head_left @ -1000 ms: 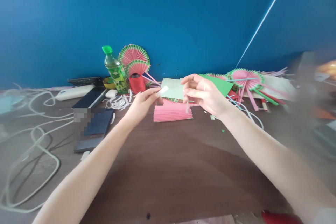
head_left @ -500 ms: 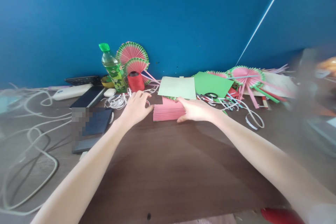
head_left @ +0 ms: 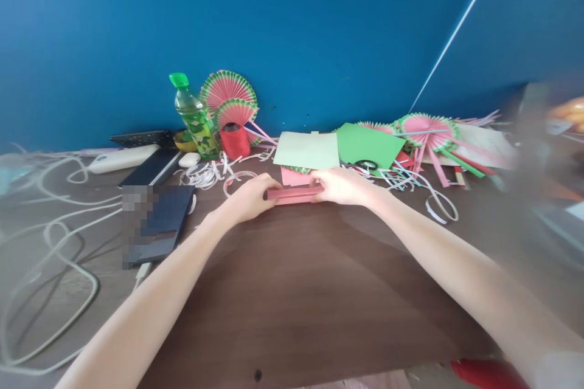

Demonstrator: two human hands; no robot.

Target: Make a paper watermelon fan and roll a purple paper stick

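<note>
Between my hands a pleated sheet of pink paper point(head_left: 294, 196) is squeezed into a narrow strip, low over the brown table point(head_left: 292, 292). My left hand point(head_left: 255, 196) grips its left end, fingers curled round it. At the right end my right hand point(head_left: 337, 186) is closed on it too, thumb and fingers on either side. Just behind lies a pale green paper sheet point(head_left: 306, 151), with a bit of pink paper point(head_left: 294, 178) showing under its front edge.
Folded watermelon fans point(head_left: 229, 91) lean on the blue wall behind a green-capped bottle point(head_left: 194, 118) and a red spool point(head_left: 235, 141). Green paper point(head_left: 371, 147), black scissors handles point(head_left: 366, 165) and more fans point(head_left: 426, 132) lie right. Phones and white cables point(head_left: 93, 279) spread left.
My left hand has moved right and down onto the pleated paper's left end. The paper, spread flat before, is now pressed together into a thin strip held by both hands.
</note>
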